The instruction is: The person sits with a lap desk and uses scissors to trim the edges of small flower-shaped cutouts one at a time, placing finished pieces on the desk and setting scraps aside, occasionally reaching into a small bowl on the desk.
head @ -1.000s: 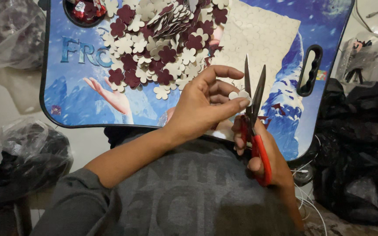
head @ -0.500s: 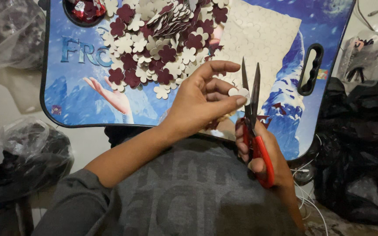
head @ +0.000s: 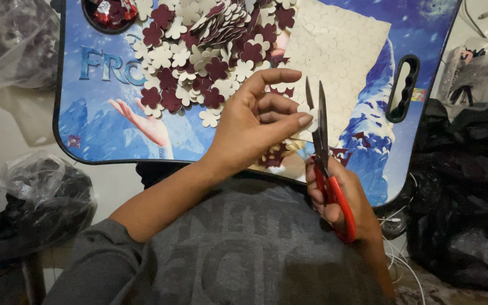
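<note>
Left hand (head: 255,127) pinches a small cream flower cutout (head: 307,113) at its fingertips, holding it just left of the scissors (head: 324,164), touching the blades. Right hand (head: 343,203) grips the red handles; blades point straight away from the body, nearly closed (narrow gap at tips).

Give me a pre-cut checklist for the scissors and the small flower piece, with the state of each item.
1. Left hand pinches the small cream foam flower piece between thumb and fingertips: ok.
2. Right hand grips the red-handled scissors: ok.
3. Blades slightly open and pointing away from the body: ok.
4. Flower piece sits right at the blades: ok.
5. Left fingertips clear of the cutting edge: cannot tell, they are very close.
6. Pile of cream and maroon foam flowers lies away from the blades on the blue lap tray: ok.
</note>
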`<state>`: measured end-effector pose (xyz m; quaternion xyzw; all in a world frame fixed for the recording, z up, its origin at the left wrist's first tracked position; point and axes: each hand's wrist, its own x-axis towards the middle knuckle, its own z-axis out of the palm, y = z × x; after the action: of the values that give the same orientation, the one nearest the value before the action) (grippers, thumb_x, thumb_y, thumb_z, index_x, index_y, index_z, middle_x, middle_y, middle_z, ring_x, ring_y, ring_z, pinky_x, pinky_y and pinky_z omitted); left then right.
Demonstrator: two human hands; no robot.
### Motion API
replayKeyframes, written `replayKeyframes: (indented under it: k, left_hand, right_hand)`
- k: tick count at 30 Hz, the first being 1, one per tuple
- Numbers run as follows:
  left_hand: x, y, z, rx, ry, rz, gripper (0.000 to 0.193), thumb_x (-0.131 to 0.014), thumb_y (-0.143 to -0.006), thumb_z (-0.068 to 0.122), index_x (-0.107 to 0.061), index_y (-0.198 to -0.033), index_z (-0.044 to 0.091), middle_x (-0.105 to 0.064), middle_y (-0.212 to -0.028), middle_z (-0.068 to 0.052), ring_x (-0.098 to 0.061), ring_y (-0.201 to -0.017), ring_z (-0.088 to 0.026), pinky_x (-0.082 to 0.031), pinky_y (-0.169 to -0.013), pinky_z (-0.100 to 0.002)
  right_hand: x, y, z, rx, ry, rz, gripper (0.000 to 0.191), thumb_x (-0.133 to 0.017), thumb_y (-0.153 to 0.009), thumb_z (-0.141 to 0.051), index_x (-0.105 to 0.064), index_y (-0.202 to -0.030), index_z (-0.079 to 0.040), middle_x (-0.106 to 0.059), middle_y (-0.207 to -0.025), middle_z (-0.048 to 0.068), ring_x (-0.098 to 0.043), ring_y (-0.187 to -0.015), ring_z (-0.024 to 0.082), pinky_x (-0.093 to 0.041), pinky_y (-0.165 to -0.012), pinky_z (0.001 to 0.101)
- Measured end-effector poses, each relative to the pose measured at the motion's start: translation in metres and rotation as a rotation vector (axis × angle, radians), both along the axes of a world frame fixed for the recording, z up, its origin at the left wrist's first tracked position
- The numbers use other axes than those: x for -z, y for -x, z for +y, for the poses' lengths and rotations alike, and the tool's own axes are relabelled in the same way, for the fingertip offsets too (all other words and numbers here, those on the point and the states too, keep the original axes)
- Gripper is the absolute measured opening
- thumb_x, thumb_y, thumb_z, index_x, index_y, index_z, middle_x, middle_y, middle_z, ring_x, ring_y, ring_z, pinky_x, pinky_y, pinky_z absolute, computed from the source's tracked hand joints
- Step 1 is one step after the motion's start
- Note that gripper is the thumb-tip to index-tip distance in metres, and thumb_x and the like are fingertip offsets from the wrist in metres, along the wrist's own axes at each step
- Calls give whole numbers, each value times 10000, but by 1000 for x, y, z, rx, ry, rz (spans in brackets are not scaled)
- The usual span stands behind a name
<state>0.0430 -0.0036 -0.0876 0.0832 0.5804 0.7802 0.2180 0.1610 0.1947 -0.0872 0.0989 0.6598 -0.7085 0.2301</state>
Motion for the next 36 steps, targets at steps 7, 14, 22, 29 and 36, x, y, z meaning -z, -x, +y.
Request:
replayKeyframes:
  k: [7, 14, 22, 29, 36]
  left_hand:
    - [0, 2, -2, -29, 12, 48, 572, -784, -925, 58, -496, -1414, -9, -741, -961, -75, -752, -856, -95, -624, -735, -211]
    - [1, 4, -5, -67, -26, 67, 575, -787, -937, 26, -488, -1427, 2, -733, -992, -78, -750, -891, -98, -620, -769, -197]
    - [7, 3, -5, -110, -39, 87, 558, -798, -925, 10, -501, -1397, 11, -724, -922, -63, -697, -763, -61, -500, -574, -159]
    - [12, 2, -5, -106, -69, 95, 519, -796, -941, -2, -523, -1383, 10, -728, -952, -63, -718, -831, -64, -570, -679, -170]
    - [15, 3, -4, -94, -34, 133, 460, -768, -968, -8, -540, -1367, 5, -740, -985, -82, -739, -877, -83, -614, -734, -192]
  right_hand:
    - [2, 0, 6, -61, -100, 54, 1112, -588, -519, -1015, -574, -1030, -27, -474, -678, -30, -414, -556, 48, -317, -473, 214]
    - [0, 0, 7, -76, -119, 22, 1095, -590, -512, -1017, -572, -985, -30, -469, -666, -36, -405, -573, 46, -292, -496, 216]
    - [5, -1, 13, -128, -104, -14, 1066, -611, -468, -994, -559, -949, -44, -445, -645, -49, -397, -560, 45, -276, -481, 216]
    - [10, -3, 14, -127, -84, 6, 1038, -615, -469, -984, -552, -925, -54, -459, -638, -59, -420, -541, 44, -302, -471, 209]
    - [9, -3, 14, -124, -110, 18, 1035, -596, -494, -995, -544, -908, -48, -436, -620, -60, -403, -510, 46, -291, -444, 216]
